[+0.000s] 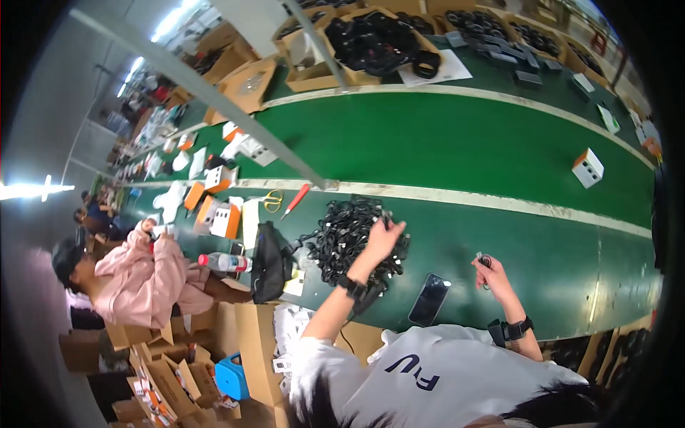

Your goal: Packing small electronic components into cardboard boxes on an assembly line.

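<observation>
A heap of black bundled cables [341, 239] with metal plugs lies on the green table in front of me. Over its right side reaches my left hand [384, 239], fingers closed at the tips around what looks like one cable from the heap. To the right, my right hand [494, 277] pinches a small coiled black cable [485, 262], its plug sticking up past the fingers. Between the two hands, nearer my body, rests a dark smartphone [429, 299]. Both wrists wear black bands.
Left of the heap are a black bag [270, 262], a water bottle [225, 262], a red-handled tool [295, 200] and yellow scissors [272, 200]. A green conveyor belt [428, 135] runs beyond, carrying a small white-orange box [588, 168]. A co-worker in pink [146, 278] sits at left.
</observation>
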`<move>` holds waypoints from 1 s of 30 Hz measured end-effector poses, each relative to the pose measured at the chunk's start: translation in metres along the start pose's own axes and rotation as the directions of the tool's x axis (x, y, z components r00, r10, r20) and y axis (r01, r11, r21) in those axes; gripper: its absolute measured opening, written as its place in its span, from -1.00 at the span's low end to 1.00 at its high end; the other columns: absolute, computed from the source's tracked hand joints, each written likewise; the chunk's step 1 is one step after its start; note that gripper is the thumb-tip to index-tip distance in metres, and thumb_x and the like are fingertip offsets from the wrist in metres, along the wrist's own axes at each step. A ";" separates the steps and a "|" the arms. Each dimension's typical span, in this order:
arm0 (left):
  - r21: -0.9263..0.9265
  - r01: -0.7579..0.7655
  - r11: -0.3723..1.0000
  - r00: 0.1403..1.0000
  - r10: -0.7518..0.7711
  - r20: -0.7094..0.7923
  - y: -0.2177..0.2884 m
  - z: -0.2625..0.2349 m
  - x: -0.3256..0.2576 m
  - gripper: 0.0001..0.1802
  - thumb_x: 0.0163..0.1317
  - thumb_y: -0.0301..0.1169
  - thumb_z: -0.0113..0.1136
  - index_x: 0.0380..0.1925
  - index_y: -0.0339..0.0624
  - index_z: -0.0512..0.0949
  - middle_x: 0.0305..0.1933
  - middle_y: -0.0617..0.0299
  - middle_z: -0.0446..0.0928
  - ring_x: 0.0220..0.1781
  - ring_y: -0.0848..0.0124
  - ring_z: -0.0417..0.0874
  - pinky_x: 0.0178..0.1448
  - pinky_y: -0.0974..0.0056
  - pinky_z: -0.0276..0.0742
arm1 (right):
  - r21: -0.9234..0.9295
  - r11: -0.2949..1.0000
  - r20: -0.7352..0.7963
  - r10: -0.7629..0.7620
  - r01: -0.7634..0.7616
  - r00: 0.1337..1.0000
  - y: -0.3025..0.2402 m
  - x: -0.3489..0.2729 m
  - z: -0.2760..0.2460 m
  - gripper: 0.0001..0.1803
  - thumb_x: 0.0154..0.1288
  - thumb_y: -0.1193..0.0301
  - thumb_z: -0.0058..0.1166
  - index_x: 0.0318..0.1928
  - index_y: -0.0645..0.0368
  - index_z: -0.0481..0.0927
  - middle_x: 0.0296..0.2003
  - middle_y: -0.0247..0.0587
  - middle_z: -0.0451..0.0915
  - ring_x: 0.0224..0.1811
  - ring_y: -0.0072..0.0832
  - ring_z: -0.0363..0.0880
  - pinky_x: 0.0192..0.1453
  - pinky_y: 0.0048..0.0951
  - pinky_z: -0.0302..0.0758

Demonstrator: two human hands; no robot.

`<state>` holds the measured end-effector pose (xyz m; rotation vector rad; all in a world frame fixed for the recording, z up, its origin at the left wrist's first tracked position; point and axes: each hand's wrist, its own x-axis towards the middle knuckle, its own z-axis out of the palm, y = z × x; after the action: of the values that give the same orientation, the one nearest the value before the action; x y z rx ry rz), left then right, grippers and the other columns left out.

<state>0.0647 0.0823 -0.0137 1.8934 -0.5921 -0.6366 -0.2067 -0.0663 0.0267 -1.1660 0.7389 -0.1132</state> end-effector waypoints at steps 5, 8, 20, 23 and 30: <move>0.247 -0.140 0.959 0.899 0.227 -0.374 0.009 -0.069 0.086 -0.67 -0.19 -0.45 0.27 -0.53 -0.34 0.29 -0.54 0.03 0.37 -0.48 0.16 0.40 -0.35 0.16 0.35 | -0.100 0.989 -0.119 0.092 -0.104 0.989 0.011 0.008 -0.004 -0.85 0.12 0.50 -0.02 -0.25 0.15 0.39 -0.66 -0.51 0.20 -0.69 -0.73 0.14 -0.63 -0.62 0.20; 0.505 -0.104 0.857 0.791 0.379 -0.480 0.016 -0.097 0.146 -0.62 -0.17 -0.42 0.28 -0.41 -0.37 0.31 -0.40 -0.02 0.41 -0.38 0.10 0.44 -0.25 0.15 0.37 | -0.174 0.980 -0.117 0.072 -0.092 0.990 0.018 0.019 -0.021 -0.75 0.08 0.53 -0.04 -0.17 0.12 0.36 -0.64 -0.47 0.23 -0.67 -0.72 0.18 -0.63 -0.62 0.19; 0.575 0.469 0.670 0.570 0.267 -0.777 -0.034 -0.194 0.304 -0.52 -0.19 -0.42 0.15 -0.27 -0.46 0.23 -0.01 -0.26 0.23 0.04 -0.04 0.27 0.11 0.05 0.23 | -0.465 0.885 -0.201 -0.093 -0.011 0.975 0.047 0.057 -0.068 -0.62 0.01 0.69 -0.27 -0.12 0.09 0.16 -0.48 -0.32 0.24 -0.55 -0.65 0.15 -0.52 -0.57 0.18; 0.486 0.610 0.626 0.387 0.300 -0.872 -0.055 -0.206 0.323 -0.53 -0.20 -0.41 0.16 -0.30 -0.43 0.22 0.04 -0.26 0.19 0.10 -0.07 0.22 0.11 -0.03 0.20 | -0.213 0.948 -0.329 0.157 -0.235 0.931 0.028 0.063 -0.064 -0.65 -0.01 0.68 -0.25 -0.16 0.13 0.18 -0.51 -0.37 0.23 -0.51 -0.66 0.13 -0.51 -0.60 0.15; 0.404 0.782 0.475 0.283 0.307 -0.909 -0.082 -0.268 0.360 -0.43 -0.17 -0.23 0.22 -0.22 -0.34 0.24 0.05 -0.09 0.24 0.12 0.03 0.24 0.12 -0.06 0.20 | -0.259 0.949 -0.324 0.089 -0.179 0.942 0.064 0.088 -0.085 -0.66 -0.03 0.68 -0.22 -0.17 0.19 0.19 -0.47 -0.33 0.26 -0.44 -0.64 0.19 -0.40 -0.60 0.19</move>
<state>0.5180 0.0561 -0.0552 2.8818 0.4551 0.9237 -0.2071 -0.1469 -0.0861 -1.3855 1.1401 -0.0757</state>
